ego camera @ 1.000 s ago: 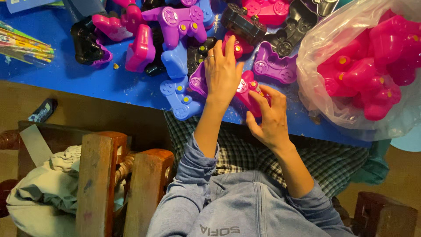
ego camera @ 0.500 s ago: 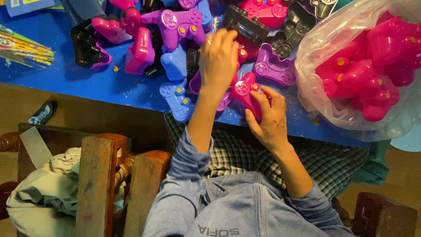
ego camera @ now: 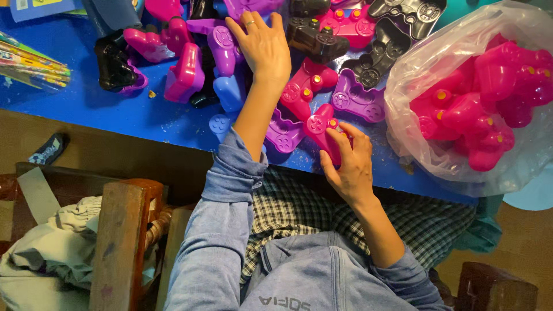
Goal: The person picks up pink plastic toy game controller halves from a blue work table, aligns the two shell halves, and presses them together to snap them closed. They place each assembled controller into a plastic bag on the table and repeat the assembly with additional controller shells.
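A heap of toy game-controller shells in pink, purple, black and blue lies on the blue table [ego camera: 144, 118]. My left hand [ego camera: 262, 49], with a ring on one finger, stretches far over the heap. Its spread fingers rest on a purple shell [ego camera: 222, 49] and reach toward a black controller [ego camera: 317, 40]; it grips nothing I can see. My right hand [ego camera: 345, 164] holds a pink shell [ego camera: 317, 126] at the table's near edge, with the fingers curled over its handle. A purple shell [ego camera: 282, 135] lies right beside it.
A clear plastic bag [ego camera: 420, 63] of pink controllers sits at the right on the table. A packet of coloured pencils [ego camera: 29, 63] lies at the far left. A wooden chair frame [ego camera: 121, 242] with bundled cloth [ego camera: 46, 265] stands at my lower left.
My left hand has let go of the pink shell and moved away over the heap. My right hand still holds the pink shell in about the same spot.
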A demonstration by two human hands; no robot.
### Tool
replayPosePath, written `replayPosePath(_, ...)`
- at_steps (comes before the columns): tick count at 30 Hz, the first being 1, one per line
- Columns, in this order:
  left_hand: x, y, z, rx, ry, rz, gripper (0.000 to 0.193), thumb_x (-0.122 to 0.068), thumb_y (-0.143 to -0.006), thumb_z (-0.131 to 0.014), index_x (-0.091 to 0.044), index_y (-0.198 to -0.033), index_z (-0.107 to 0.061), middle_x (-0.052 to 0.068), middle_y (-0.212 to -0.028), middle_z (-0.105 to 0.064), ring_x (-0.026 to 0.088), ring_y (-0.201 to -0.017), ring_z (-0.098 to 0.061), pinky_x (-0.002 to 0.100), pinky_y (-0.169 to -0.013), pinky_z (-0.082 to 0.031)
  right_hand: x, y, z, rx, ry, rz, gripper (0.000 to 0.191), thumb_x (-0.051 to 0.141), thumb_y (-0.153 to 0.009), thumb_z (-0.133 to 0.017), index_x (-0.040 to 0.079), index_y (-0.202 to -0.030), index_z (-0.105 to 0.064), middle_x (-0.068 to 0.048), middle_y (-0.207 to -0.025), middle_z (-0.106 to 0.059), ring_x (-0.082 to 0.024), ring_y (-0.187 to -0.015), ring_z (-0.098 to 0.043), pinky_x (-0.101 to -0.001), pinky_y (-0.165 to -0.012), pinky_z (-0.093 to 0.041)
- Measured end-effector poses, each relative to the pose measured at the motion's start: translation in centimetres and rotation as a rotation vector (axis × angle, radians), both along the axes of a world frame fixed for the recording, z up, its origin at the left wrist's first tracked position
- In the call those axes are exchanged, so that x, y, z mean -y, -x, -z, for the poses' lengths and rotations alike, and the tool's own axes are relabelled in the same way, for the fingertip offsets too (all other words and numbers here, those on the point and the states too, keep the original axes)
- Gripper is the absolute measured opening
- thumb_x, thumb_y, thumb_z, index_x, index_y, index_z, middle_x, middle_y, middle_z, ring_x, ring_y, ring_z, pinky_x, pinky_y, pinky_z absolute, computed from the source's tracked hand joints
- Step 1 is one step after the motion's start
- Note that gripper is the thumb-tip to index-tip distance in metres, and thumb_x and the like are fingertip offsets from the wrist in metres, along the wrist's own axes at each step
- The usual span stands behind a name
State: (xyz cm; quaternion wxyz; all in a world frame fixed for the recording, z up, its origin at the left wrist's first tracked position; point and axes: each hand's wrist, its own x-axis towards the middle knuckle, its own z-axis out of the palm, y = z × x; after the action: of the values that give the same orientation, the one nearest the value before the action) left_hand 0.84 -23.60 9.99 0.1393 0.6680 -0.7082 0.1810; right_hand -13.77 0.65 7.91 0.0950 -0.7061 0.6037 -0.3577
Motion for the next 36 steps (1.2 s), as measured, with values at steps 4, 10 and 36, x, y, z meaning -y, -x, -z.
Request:
replayPosePath(4, 1.1, 0.1, -0.3, 0.001, -0.098, -0.052, 0.034, -0.021, -0.089, -0.063, -0.014, -0.122, -0.060, 0.029, -0.107, -0.067, 0.044, -0.113, -0.055, 0.065, -0.112, -0.021, 0.1, -0.1, 0.0, -0.003, -0.006, 0.007, 0.053, 0.012, -0.086, -0.077, 0.010, -0.135, -0.059, -0.015, -0.141, -0.053, -0.035, -0.125, -0.054, -0.0466, -0.108, -0.042)
replayPosePath(10, 1.3, -0.8, -0.6, -0.086, -0.028, 0.006, 0.063, -0.032, -0.074, -0.076, -0.011, -0.129, -0.054, 0.026, -0.107, -0.065, 0.042, -0.112, -0.057, 0.070, -0.113, -0.018, 0.1, -0.1, -0.1, 0.003, -0.011, 0.006, 0.052, 0.015, -0.086, -0.078, 0.010, -0.135, -0.060, -0.014, -0.141, -0.054, -0.034, -0.123, -0.054, -0.0460, -0.107, -0.042)
replayPosePath(36, -17.4, -1.3, 1.1, -1.711, -0.632, 0.857, 0.088, -0.022, -0.089, -0.085, -0.007, -0.160, -0.035, 0.011, -0.155, -0.051, 0.022, -0.146, -0.050, 0.042, -0.125, -0.040, 2.7, 0.8, -3.5, 1.147, -0.240, -0.258, 0.068, 0.018, -0.101, -0.071, 0.000, -0.158, -0.039, -0.009, -0.145, -0.056, -0.019, -0.134, -0.055, -0.0361, -0.116, -0.045)
